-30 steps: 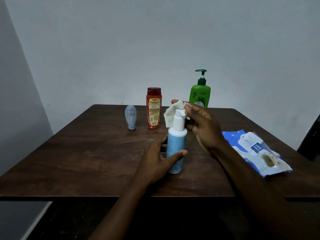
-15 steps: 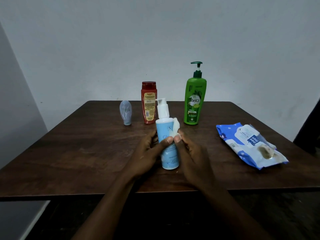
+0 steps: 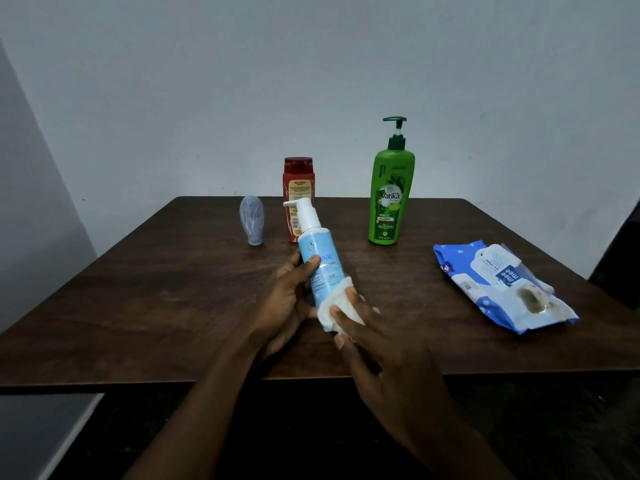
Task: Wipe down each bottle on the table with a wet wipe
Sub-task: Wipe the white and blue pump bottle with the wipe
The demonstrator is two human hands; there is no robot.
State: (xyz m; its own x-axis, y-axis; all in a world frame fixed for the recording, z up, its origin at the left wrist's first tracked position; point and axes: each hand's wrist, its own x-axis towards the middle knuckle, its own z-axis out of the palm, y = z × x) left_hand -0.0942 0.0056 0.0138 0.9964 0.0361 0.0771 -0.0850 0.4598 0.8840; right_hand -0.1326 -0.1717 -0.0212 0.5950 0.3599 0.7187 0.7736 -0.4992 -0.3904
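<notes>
Light-blue pump bottle (image 3: 317,261): smooth plastic cylinder, white pump head, tilted with the nozzle end leaning away to the left, base toward the camera, held above the near middle of the table (image 3: 156,299).

Left hand (image 3: 287,303) grips the bottle mid-body, thumb laid across the label, fingers wrapped behind.

Right hand (image 3: 381,362) holds a white wet wipe (image 3: 337,308), soft and crumpled, bunched round the bottle's lower end. Fingers are curled and pinch the wipe against the plastic. Bottle base is covered by wipe and fingers, so I can't tell if it touches the tabletop.

Table is dark brown wood, matte, with visible scuffs and grain.

Back row, all upright:
- small grey-blue bulb-shaped bottle (image 3: 252,220), standing on its cap, faint white pattern
- red flip-cap bottle (image 3: 298,188), glossy, partly behind the pump head
- tall green pump bottle (image 3: 389,192), dark green pump, printed label

Right side: blue-and-white wipes pack (image 3: 502,282), crinkly soft film, lying flat, well apart from the hands.
</notes>
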